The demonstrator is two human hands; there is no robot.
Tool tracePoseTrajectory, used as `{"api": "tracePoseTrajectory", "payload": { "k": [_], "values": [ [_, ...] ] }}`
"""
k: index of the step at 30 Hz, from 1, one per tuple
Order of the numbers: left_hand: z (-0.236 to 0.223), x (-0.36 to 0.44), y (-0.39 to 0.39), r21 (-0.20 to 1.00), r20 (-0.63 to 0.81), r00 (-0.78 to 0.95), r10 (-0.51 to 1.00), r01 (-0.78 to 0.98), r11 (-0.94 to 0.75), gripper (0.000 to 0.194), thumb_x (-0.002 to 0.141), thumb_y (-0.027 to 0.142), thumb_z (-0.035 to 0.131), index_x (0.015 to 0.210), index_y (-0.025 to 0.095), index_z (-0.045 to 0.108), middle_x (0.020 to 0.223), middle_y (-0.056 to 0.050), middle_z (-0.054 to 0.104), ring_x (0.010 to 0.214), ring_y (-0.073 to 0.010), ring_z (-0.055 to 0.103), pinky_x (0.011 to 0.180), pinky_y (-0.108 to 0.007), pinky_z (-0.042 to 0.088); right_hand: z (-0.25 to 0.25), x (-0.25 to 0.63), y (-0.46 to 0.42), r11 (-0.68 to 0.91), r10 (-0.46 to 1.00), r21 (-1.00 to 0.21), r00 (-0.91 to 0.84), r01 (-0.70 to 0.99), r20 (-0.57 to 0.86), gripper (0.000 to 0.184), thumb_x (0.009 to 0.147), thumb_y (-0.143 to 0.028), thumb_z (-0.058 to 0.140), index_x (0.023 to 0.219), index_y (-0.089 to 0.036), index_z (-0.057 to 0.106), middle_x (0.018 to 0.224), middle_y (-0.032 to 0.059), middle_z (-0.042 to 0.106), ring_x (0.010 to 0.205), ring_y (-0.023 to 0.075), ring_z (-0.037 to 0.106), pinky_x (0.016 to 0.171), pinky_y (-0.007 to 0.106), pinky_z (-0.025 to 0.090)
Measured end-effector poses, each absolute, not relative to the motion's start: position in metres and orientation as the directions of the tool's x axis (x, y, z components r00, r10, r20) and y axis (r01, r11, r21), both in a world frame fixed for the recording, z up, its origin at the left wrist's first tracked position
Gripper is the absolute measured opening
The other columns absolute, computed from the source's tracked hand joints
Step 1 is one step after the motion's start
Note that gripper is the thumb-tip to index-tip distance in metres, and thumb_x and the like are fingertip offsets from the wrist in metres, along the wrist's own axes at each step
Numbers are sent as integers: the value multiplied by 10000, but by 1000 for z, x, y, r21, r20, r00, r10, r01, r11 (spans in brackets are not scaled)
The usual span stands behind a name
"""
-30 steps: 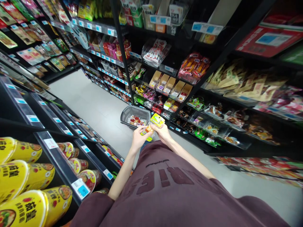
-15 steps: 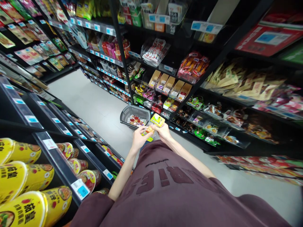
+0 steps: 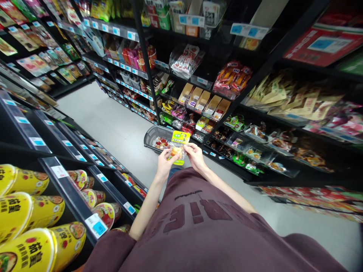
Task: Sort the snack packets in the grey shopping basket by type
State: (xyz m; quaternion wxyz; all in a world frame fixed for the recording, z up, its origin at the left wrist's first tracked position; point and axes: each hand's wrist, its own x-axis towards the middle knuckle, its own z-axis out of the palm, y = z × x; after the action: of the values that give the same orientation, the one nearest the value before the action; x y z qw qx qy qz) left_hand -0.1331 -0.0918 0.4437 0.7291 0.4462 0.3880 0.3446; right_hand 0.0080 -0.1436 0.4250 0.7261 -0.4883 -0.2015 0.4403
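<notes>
Between my hands is a snack packet point(image 3: 180, 137) with a yellow-green printed top and bottom and a clear middle showing pale orange food. My left hand point(image 3: 165, 163) grips its left side, fingers over the clear part. My right hand point(image 3: 195, 155) pinches its right edge between thumb and fingers. Just beyond the packet stands a dark grey shopping basket point(image 3: 149, 136), partly hidden by it. Inside the basket lie red-and-clear packets point(image 3: 161, 143). What the basket rests on is hidden.
Black shelves point(image 3: 150, 71) of packaged snacks run along the right. Close on my left, a rack holds yellow noodle cups point(image 3: 25, 241) and smaller red cups point(image 3: 106, 214). A pale tiled floor point(image 3: 113, 124) lies between. Wall shelves of packets point(image 3: 34, 66) stand at the far left.
The packet has shifted slightly left and its printed face is turned more fully into view. My right hand has slid from the packet's top down to its right edge.
</notes>
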Motion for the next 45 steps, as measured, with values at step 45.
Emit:
{"api": "tracePoseTrajectory", "payload": {
  "k": [45],
  "values": [
    [433, -131, -88, 961, -187, 277, 942, -145, 234, 209, 737, 335, 739, 826, 155, 680, 829, -29, 729, 773, -143, 681, 761, -249, 525, 428, 6, -145, 69, 863, -931, 489, -358, -124, 454, 574, -322, 930, 941, -210, 685, 751, -2, 781, 681, 177, 718, 779, 340, 572]
  ]
}}
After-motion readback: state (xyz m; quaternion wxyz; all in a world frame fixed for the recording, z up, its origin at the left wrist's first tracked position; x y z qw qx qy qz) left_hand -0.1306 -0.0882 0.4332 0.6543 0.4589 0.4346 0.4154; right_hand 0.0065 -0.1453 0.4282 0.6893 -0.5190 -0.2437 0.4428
